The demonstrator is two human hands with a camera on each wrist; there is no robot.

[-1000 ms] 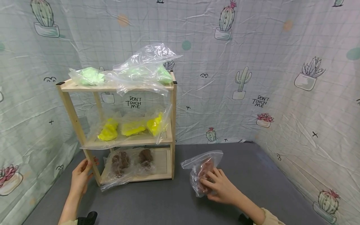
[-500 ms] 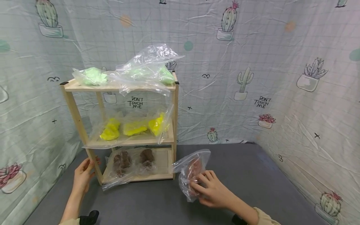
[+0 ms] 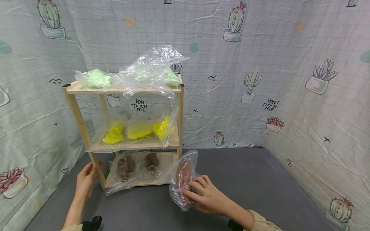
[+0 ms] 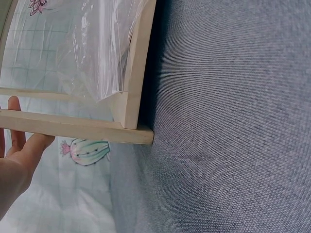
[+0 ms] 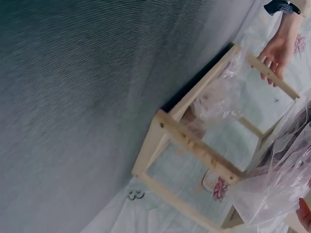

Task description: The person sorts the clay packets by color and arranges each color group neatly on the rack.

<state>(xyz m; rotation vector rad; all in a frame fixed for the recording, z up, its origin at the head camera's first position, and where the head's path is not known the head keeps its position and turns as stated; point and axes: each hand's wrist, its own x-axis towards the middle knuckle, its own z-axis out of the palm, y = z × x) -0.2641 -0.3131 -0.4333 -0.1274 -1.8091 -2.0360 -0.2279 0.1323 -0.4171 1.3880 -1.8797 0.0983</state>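
Observation:
In the head view my left hand [image 3: 84, 181] grips the left front post of a small wooden shelf [image 3: 95, 91] low down. The left wrist view shows the thumb and fingers on both sides of that post [image 4: 73, 125]. My right hand [image 3: 209, 197] holds a clear zip bag [image 3: 184, 175] with a reddish-brown lump inside, at the shelf's lower right front corner. The bag's loose top reaches across the front of the bottom board. On that board lie two bags with dark brown lumps [image 3: 125, 167], left and middle.
Clear bags with yellow lumps [image 3: 113, 133] lie on the middle board, some plastic hanging over its edge. Bags with pale green lumps [image 3: 98, 78] lie on top. Grey cloth [image 3: 245, 179] covers the table; a cactus-print curtain [image 3: 208, 64] encloses it behind and at the sides.
My right hand has moved left with the bag of reddish-brown lump, from the open table to the shelf's lower right corner. My left hand has stayed on the post.

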